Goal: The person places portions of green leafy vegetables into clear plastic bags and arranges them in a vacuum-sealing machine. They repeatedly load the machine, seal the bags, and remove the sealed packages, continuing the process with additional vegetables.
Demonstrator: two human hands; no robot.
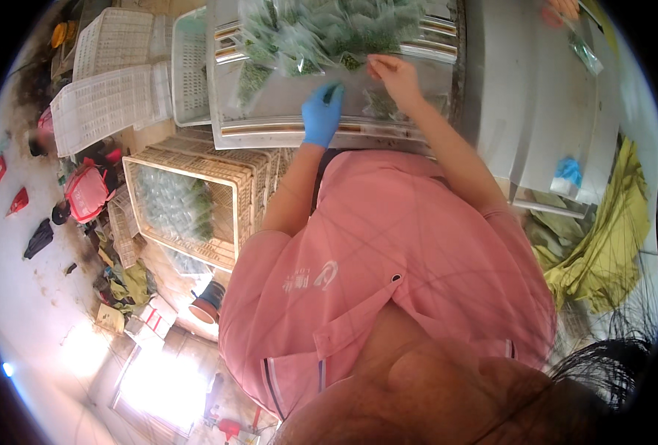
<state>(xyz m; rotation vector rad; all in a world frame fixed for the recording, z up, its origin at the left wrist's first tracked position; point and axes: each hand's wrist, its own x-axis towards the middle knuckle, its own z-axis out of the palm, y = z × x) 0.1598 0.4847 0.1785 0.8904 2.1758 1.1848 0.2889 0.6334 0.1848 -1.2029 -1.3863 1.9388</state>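
In a blue glove, my left hand (322,114) is over the near part of the metal worktop (269,111), its fingers curled together. A dark green patch shows at its fingertips, too small to name. My bare right hand (395,80) is a little farther off to the right, thumb and fingers pinched at the edge of the pile; what they grip is unclear. Beyond both hands lies a heap of clear plastic bags (329,33) with green leafy contents. One such bag (253,80) lies left of my gloved hand, and another (382,104) is just below my right hand.
A pale green crate (189,111) adjoins the worktop's left side. Closer on the left, a beige basket (229,222) holds several filled bags. White baskets (106,111) stand farther left. On the right, a grey metal surface (525,96) carries a blue-and-white packet (567,174).
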